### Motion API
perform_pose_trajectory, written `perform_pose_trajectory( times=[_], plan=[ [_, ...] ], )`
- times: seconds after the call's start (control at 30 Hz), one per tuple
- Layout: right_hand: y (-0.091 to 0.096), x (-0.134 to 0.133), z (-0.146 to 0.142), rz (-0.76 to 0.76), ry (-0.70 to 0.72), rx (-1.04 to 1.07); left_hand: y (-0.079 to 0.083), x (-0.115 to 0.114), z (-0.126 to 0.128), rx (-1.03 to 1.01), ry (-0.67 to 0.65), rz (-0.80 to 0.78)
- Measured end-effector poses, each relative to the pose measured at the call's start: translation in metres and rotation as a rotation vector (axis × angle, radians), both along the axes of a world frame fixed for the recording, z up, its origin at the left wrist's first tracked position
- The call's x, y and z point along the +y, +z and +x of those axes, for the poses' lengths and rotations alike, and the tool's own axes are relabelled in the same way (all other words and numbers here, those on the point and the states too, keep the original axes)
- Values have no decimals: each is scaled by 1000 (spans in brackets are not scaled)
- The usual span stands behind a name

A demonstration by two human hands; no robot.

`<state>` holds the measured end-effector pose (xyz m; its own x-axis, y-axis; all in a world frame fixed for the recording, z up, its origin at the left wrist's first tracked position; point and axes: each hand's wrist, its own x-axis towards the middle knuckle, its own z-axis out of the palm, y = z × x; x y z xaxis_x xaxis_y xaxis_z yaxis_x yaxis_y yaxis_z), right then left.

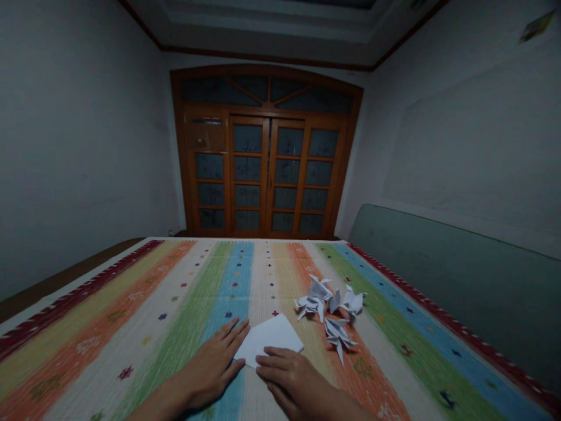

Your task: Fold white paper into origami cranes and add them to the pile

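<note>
A folded sheet of white paper [272, 338] lies flat on the striped tablecloth, one corner pointing away from me. My left hand [219, 362] rests at its left edge, fingers stretched out and thumb near the lower left corner. Across the paper's lower right part lies my right hand [291, 374], its fingers extended and laid flat on the sheet. Neither hand grips anything. To the right of the paper sits a cluster of several folded white paper cranes [339, 336], apart from both hands.
The striped tablecloth [175, 316] covers the table and has dark red borders. Along the right side stands a pale green board or panel [451, 251] against the wall. Beyond the far table edge are wooden doors [267, 169] with glass panes.
</note>
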<state>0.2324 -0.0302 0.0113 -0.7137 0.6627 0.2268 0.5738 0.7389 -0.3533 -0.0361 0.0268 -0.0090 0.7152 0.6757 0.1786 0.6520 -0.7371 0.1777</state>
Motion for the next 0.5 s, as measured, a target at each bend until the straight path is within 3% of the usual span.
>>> perform_pose_trajectory(
  times=[0.23, 0.5],
  plan=[
    [11, -1, 4, -112, -88, 5, -1, 0, 0, 27, 39, 3],
    [-5, 10, 9, -131, -349, -32, -6, 1, -2, -49, -3, 47]
  ],
)
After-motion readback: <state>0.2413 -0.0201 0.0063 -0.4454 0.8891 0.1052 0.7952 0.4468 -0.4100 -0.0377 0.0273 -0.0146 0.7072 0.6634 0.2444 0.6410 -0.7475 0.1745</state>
